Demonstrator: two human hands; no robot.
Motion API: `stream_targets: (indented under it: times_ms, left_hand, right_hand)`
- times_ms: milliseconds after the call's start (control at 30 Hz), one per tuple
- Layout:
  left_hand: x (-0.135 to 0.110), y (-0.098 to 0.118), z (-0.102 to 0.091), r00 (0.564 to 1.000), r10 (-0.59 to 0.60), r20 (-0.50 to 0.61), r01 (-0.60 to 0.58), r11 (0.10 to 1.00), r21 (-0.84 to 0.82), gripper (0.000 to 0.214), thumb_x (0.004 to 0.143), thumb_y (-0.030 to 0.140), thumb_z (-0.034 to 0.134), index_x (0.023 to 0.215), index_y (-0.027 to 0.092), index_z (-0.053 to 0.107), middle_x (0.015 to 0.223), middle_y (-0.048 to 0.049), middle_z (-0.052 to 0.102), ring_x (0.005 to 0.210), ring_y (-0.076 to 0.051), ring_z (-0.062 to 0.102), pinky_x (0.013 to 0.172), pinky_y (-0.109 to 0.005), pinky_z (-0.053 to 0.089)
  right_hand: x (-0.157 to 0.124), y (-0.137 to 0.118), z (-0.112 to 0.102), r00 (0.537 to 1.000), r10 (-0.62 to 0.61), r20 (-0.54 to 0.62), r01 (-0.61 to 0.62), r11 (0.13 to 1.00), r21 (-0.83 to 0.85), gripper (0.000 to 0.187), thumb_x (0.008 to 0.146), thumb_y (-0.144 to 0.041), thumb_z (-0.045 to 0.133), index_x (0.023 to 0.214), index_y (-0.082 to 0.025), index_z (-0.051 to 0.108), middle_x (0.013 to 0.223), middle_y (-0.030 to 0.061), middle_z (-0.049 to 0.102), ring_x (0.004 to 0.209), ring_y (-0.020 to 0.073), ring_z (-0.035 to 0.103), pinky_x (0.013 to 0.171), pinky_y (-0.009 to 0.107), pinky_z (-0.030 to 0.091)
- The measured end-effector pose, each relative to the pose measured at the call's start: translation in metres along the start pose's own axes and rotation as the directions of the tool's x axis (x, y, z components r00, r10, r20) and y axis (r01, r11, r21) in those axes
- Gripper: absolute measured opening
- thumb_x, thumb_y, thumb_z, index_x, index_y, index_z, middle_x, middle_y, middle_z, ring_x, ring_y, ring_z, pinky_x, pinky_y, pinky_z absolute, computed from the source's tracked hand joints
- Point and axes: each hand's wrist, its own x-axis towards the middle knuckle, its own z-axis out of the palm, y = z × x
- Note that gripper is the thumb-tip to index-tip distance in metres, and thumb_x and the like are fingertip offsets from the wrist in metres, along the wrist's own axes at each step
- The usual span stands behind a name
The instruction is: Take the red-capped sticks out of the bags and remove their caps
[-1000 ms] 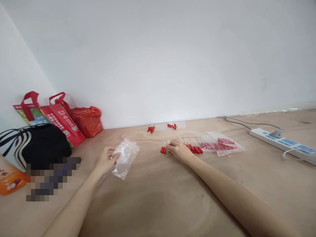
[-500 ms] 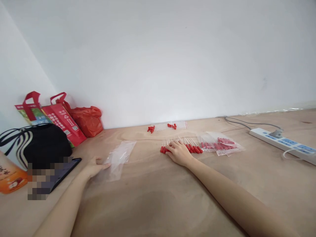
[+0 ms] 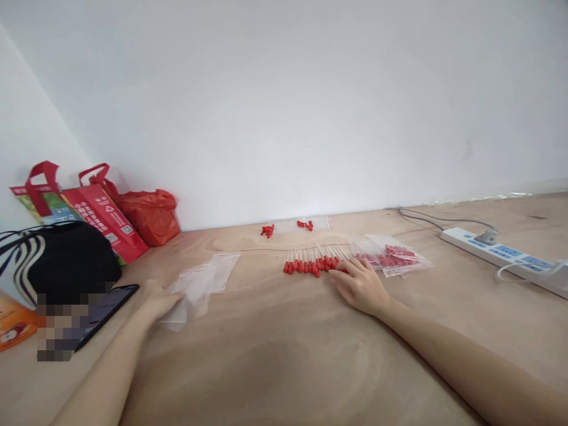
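Thin white sticks with red bulb-like tips (image 3: 306,266) lie side by side in a row on the wooden table, tips toward me. At the right end of the row my right hand (image 3: 361,287) rests, its fingers slightly bent and reaching over the last tips; I see nothing lifted in it. Flat clear plastic bags (image 3: 202,287) overlap one another to the left of the row. My left hand (image 3: 155,303) pinches the near left edge of these bags between thumb and fingers, though its fingers are partly hidden.
Filled zip bags (image 3: 393,259) of red-tipped pieces lie right of the row. Loose red pieces (image 3: 267,231) and another bag (image 3: 319,223) sit near the wall. A power strip (image 3: 501,251) is at right. A phone (image 3: 109,310), black bag (image 3: 80,260) and red bags (image 3: 151,216) are at left.
My right hand has slid rightward from the middle of the row to its right end, uncovering the red tips. My left hand has shifted slightly, and the plastic bags are spread farther left.
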Motion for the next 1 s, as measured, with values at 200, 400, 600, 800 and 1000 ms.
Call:
stream_targets:
  times_ms: [200,400,600,800,1000]
  left_hand:
    - [-0.004,0.012,0.018,0.931,0.365,-0.013,-0.335,0.866,0.371,0.046,0.085,0.033,0.029,0.126,0.013,0.036,0.137,-0.0116,0.031,0.129,-0.028,0.019,0.101,-0.043,0.020]
    - [0.006,0.004,0.053,0.882,0.266,0.390,-0.403,0.853,0.330,0.054,0.086,0.044,0.021,0.135,0.023,0.024,0.142,-0.0073,0.020,0.130,-0.030,0.015,0.100,-0.052,0.018]
    - [0.008,-0.001,0.055,0.892,0.320,0.319,-0.412,0.866,0.282,0.052,0.085,0.046,0.022,0.132,0.026,0.032,0.140,-0.0064,0.026,0.128,-0.031,0.021,0.098,-0.054,0.021]
    - [0.005,0.004,0.033,0.918,0.390,0.076,-0.394,0.918,0.042,0.055,0.089,0.042,0.014,0.111,0.017,0.057,0.128,-0.0069,0.046,0.123,-0.022,0.036,0.100,-0.037,0.029]
    - [-0.011,0.017,0.028,0.866,0.487,-0.112,-0.495,0.868,-0.049,0.055,0.086,0.050,0.019,0.094,0.018,0.063,0.108,-0.0061,0.054,0.106,-0.020,0.051,0.092,-0.034,0.039]
  right_hand:
    - [-0.022,0.040,-0.014,0.980,0.133,-0.151,-0.147,0.985,-0.091,0.020,0.081,-0.025,0.047,0.087,-0.022,0.065,0.088,0.0056,0.060,0.081,0.0178,0.049,0.073,0.032,0.029]
    - [-0.027,0.072,-0.022,0.899,0.353,-0.258,-0.393,0.911,-0.122,0.023,0.079,-0.033,0.046,0.078,-0.021,0.067,0.081,0.0048,0.062,0.079,0.0179,0.051,0.072,0.032,0.029]
    - [-0.034,0.100,-0.032,0.625,0.772,-0.117,-0.778,0.603,-0.178,0.037,0.077,-0.045,0.040,0.094,-0.022,0.063,0.095,0.0094,0.061,0.092,0.0272,0.051,0.077,0.040,0.033]
    - [-0.043,0.125,-0.030,0.408,0.908,0.093,-0.885,0.419,-0.203,0.065,0.071,-0.063,0.038,0.108,-0.012,0.057,0.100,0.0180,0.059,0.094,0.0313,0.054,0.075,0.040,0.039]
    - [-0.048,0.135,-0.029,0.546,0.818,0.180,-0.816,0.568,-0.109,0.072,0.057,-0.070,0.050,0.107,-0.019,0.058,0.102,0.0144,0.059,0.095,0.0312,0.054,0.074,0.038,0.041]
